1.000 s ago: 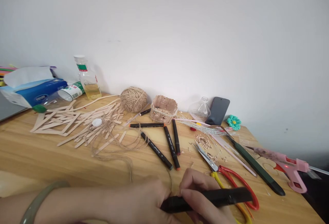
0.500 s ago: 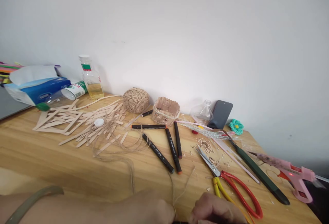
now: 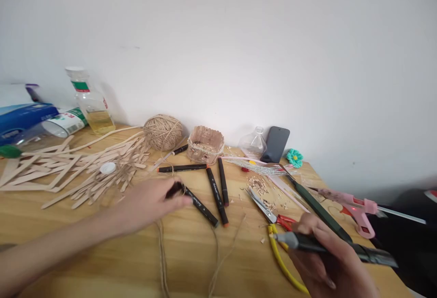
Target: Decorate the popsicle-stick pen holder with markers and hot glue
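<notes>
One black marker is in the right hand, held off the table above the scissors, fingers gripping it mid-barrel. Left hand pinches a small black piece by the near end of a lying marker; blurred, can't tell if it's a cap.

Scissors blades point at the wall, red and yellow handles partly hidden by the right hand. Twine strands run across the table between the hands; a loop crosses the lying marker. More black markers sit just beyond. Behind: stick-walled box, twine ball. Right side: dark green tool, pink glue gun with red light, phone leaning on wall. Left: flat wooden sticks, white cap on top, bottle with yellowish liquid.

White print on lying markers, too small to read. Fallen bottle has a green-and-white label, text not legible.

Held marker: uncapped, grey collar, pale nib facing left, slightly higher than tail. Black barrel, motion-blurred at the tail.
</notes>
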The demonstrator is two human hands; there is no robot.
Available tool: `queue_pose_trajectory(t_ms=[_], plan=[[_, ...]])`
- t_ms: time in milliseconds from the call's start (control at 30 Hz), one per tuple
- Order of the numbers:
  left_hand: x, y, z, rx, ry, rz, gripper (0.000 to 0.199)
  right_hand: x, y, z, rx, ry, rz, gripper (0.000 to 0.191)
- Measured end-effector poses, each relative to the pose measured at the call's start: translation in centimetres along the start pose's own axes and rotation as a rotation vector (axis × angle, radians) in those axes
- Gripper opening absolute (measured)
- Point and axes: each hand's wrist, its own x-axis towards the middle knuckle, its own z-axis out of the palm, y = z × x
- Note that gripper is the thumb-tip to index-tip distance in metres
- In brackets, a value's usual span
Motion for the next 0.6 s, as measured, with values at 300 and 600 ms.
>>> queue_pose_trajectory(t_ms=[300,600], plan=[[5.4,0.2,1.8,0.563,0.111,0.211,0.035,2.9,2.0,1.0,0.332,0.030,0.089,0.021],[7.2,-1.2,-1.7,0.477,0.389,0.436,0.029,4.1,2.4,1.2,0.348,0.024,0.115,0.027]])
